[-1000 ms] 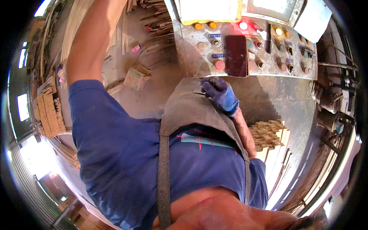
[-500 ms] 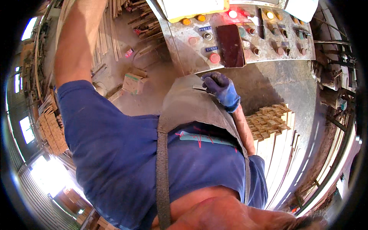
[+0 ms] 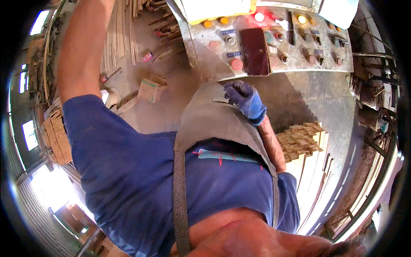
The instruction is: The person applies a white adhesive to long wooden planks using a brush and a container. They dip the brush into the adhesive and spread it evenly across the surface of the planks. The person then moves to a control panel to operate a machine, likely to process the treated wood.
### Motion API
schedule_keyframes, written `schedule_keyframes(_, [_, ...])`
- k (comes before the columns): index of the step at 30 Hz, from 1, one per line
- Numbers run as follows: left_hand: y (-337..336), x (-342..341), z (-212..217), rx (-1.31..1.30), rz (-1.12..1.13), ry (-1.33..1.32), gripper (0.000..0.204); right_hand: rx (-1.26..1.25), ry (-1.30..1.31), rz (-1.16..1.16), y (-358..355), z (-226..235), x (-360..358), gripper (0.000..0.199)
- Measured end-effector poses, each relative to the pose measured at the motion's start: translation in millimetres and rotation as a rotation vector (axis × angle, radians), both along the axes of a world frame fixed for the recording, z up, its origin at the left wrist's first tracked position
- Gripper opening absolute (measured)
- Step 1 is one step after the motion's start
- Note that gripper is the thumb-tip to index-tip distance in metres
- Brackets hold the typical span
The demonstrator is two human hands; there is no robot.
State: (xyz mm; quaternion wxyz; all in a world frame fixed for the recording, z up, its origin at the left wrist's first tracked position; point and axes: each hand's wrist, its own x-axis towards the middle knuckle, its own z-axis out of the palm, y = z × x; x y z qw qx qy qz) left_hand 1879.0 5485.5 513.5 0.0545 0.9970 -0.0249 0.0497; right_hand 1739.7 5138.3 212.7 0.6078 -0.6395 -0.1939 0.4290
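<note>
My right hand [image 3: 245, 102], in a blue and dark work glove, is held in front of my grey apron [image 3: 205, 120], just below the near edge of a control panel [image 3: 295, 64]. Its fingers are curled in; whether anything is between them is hidden. A pale edge, perhaps a pocket, shows on the apron beside the fingertips. My left arm [image 3: 83, 55] reaches up past the top left edge of the picture, so that hand is out of sight. On the panel lies a dark red, flat, rectangular thing [image 3: 255, 51] among buttons, knobs and lit lamps.
A stack of sawn wood strips [image 3: 302, 141] stands to the right of my right forearm. Long thin wood strips [image 3: 122, 38] lie on the floor at the upper left, near a cardboard box [image 3: 150, 91]. More stacked wood [image 3: 58, 139] is at the far left.
The view has shifted slightly. My right hand stays in front of the apron, its fingers a little differently curled. My left arm remains stretched out.
</note>
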Motion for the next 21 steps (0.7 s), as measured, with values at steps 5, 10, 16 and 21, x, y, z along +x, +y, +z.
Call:
schedule_keyframes(5, [-0.9,-2.7,6.2,0.004,0.054,-0.045,0.049,0.013,0.027,-0.006,-2.5,1.4,2.2,0.021])
schedule_keyframes(10, [4.8,-1.7,16.2,-0.035,0.019,-0.019,0.051,0.015,0.015,-0.031,0.4,-1.9,6.2,0.019])
schedule_keyframes(16, [17.7,-0.3,7.6,-0.261,0.048,0.021,0.044,0.007,0.051,-0.044,8.5,4.6,8.2,0.019])
schedule_keyframes(21, [28.6,5.7,1.7,-0.424,0.029,0.058,0.043,-0.007,0.055,-0.039,14.0,6.9,9.5,0.02])
